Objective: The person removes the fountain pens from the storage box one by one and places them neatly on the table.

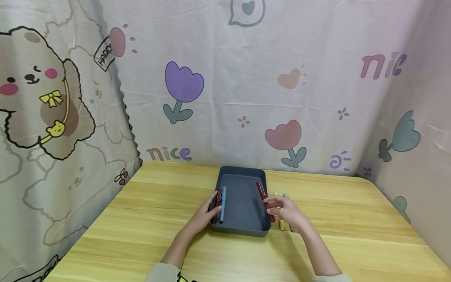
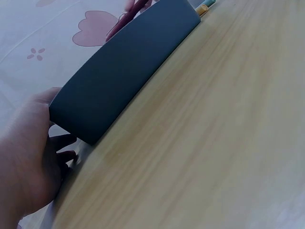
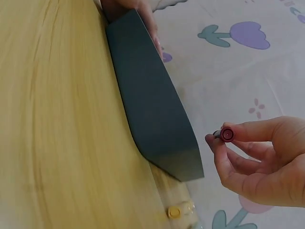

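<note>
A dark grey-blue tray [image 1: 243,196] lies on the table. My left hand [image 1: 202,217] grips its left wall, thumb over the rim and fingers outside, as the left wrist view shows on the tray's corner [image 2: 90,114]. Along the left inside lie a blue pen [image 1: 223,205] and a dark red pen [image 1: 217,200], partly hidden by the thumb. My right hand [image 1: 287,213] pinches another red pen [image 1: 261,190] between thumb and fingers, tilted above the tray's right wall. The right wrist view shows this red pen [image 3: 227,134] end-on, apart from the tray.
Right of the tray a yellow pen [image 1: 281,225] and a teal-green pen [image 1: 286,195] lie on the wooden table [image 1: 169,188], partly behind my right hand. A printed curtain [image 1: 229,129] hangs behind the table's back edge and along the sides.
</note>
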`<state>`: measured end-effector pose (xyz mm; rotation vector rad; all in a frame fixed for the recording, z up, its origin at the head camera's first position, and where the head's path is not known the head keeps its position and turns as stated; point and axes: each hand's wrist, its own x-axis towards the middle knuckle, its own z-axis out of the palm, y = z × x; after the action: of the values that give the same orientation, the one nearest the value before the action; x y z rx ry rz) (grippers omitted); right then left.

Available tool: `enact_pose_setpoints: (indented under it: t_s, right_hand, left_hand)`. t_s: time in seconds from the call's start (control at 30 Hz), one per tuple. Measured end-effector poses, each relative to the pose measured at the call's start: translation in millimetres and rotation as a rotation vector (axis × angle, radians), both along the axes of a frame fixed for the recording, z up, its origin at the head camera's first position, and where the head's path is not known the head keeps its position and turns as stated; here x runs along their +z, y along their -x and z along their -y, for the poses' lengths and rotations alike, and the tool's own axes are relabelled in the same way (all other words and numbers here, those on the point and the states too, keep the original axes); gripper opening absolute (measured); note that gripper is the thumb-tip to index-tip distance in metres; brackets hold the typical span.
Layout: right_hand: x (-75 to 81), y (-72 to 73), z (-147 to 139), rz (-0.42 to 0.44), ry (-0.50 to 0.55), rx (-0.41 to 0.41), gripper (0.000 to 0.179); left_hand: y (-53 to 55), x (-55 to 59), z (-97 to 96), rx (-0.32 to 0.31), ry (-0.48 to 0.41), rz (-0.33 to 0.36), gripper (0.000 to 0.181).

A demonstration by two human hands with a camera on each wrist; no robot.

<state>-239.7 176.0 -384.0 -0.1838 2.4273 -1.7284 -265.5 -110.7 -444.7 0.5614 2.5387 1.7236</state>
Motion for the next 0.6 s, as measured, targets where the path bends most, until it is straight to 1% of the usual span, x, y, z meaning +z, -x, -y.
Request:
enact_pose_setpoints:
  t_s: [0.03, 0.1, 0.13, 0.17, 0.27, 0.3, 0.47, 0.6]
  right_hand:
    - [-0.3, -0.5, -2, 0.001, 0.0, -0.007, 0.031]
    - [-0.7, -1.4, -6, 0.002, 0.002, -0.024, 0.031]
    - [-0.8, -1.9, -8, 0.004, 0.003, -0.029, 0.031]
    - [-1.1, -2.3, -10, 0.004, 0.004, -0.029, 0.031]
    - [-1.9, -3.7, -16, -0.001, 0.006, -0.025, 0.032]
    - [-2.1, -4.2, -19, -0.001, 0.01, -0.021, 0.032]
    - [-4.1, -4.8, -30, -0.013, 0.016, -0.026, 0.034]
    - [-5.6, -5.4, -38, -0.025, -0.011, -0.04, 0.034]
  left_hand:
    - [-2.8, 4.3, -0.4, -0.003, -0.001, 0.003, 0.059]
    - [-3.0, 5.5, -0.5, 0.001, -0.001, 0.012, 0.059]
    - [-2.6, 3.7, -0.4, 0.004, 0.005, 0.009, 0.06]
    - [0.0, -0.6, 0.1, 0.007, 0.008, 0.007, 0.06]
    - [10.4, -16.6, 1.7, 0.019, 0.009, 0.003, 0.06]
    - [11.1, -18.3, 1.9, 0.02, 0.009, 0.002, 0.061]
    - [12.6, -20.0, 2.1, 0.017, -0.004, 0.013, 0.061]
    - [12.6, -19.9, 1.8, 0.021, -0.002, 0.013, 0.061]
